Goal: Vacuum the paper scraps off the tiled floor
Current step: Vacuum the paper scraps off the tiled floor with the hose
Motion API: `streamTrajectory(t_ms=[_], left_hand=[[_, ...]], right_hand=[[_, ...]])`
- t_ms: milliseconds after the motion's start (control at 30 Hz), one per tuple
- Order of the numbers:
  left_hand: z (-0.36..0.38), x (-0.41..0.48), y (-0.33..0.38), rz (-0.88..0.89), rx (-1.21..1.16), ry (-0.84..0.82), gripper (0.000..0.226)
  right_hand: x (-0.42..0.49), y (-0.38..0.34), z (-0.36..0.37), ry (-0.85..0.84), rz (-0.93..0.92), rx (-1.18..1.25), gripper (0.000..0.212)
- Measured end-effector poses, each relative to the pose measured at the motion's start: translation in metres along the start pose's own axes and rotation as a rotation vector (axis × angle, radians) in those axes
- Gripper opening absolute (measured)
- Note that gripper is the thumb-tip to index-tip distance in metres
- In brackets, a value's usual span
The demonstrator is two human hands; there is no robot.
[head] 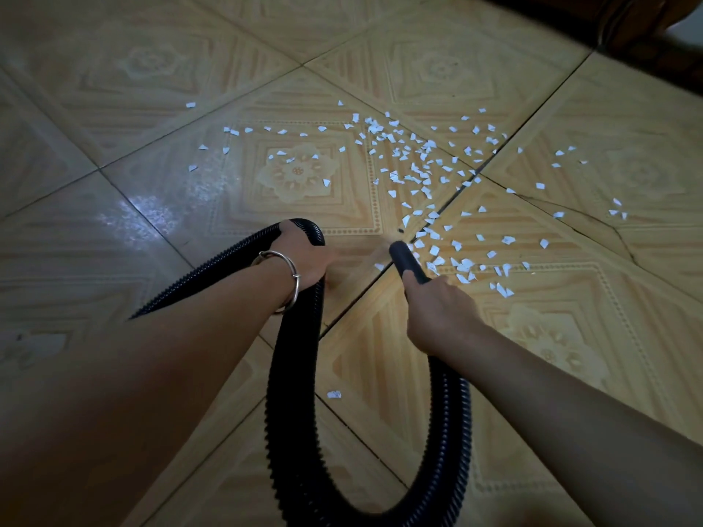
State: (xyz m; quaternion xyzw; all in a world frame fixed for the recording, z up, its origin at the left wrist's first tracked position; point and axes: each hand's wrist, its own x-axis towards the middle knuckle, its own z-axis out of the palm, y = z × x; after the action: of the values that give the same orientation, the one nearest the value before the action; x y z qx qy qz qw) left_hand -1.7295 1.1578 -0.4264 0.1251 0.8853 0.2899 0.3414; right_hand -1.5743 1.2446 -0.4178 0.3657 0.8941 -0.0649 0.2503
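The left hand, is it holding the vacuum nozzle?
No, the left hand grips the ribbed hose; the right hand holds the nozzle.

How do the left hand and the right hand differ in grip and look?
The left hand grips the ribbed hose at a bend; the right hand grips the smooth nozzle aimed at the scraps. The left wrist wears a bracelet; the right wrist is bare. Both grip black vacuum parts.
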Motion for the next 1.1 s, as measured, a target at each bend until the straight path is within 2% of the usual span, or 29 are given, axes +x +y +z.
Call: streamTrajectory(t_ms=[333,500,667,800,933,1033,1100], left_hand=[[-0.007,-0.017,-0.018,0.018,0.008,-0.059,0.092],[-0.016,-0.025,-0.031,0.018,0.022,-0.026,0.086],[-0.020,-0.028,-0.033,-0.011,0.024,-0.019,0.087],[-0.012,-0.034,-0.029,-0.037,0.024,-0.051,0.087],[0.003,-0.040,-0.028,-0.067,-0.012,-0.004,0.073],[0.006,-0.044,-0.027,-0.094,-0.103,0.023,0.071],[0.004,-0.045,-0.025,-0.058,-0.071,0.044,0.076]], right_hand=[[-0.033,-0.022,0.016,-0.026,-0.108,-0.015,0.071],[-0.047,-0.045,0.021,-0.058,-0.249,-0.035,0.079],[-0.034,-0.054,0.012,-0.022,-0.321,-0.071,0.075],[-0.045,-0.040,0.017,-0.060,-0.333,-0.126,0.077],[-0.055,-0.028,0.022,-0.055,-0.338,-0.148,0.079],[-0.052,-0.028,0.019,-0.040,-0.348,-0.148,0.078],[-0.047,-0.035,0.015,-0.015,-0.358,-0.153,0.071]])
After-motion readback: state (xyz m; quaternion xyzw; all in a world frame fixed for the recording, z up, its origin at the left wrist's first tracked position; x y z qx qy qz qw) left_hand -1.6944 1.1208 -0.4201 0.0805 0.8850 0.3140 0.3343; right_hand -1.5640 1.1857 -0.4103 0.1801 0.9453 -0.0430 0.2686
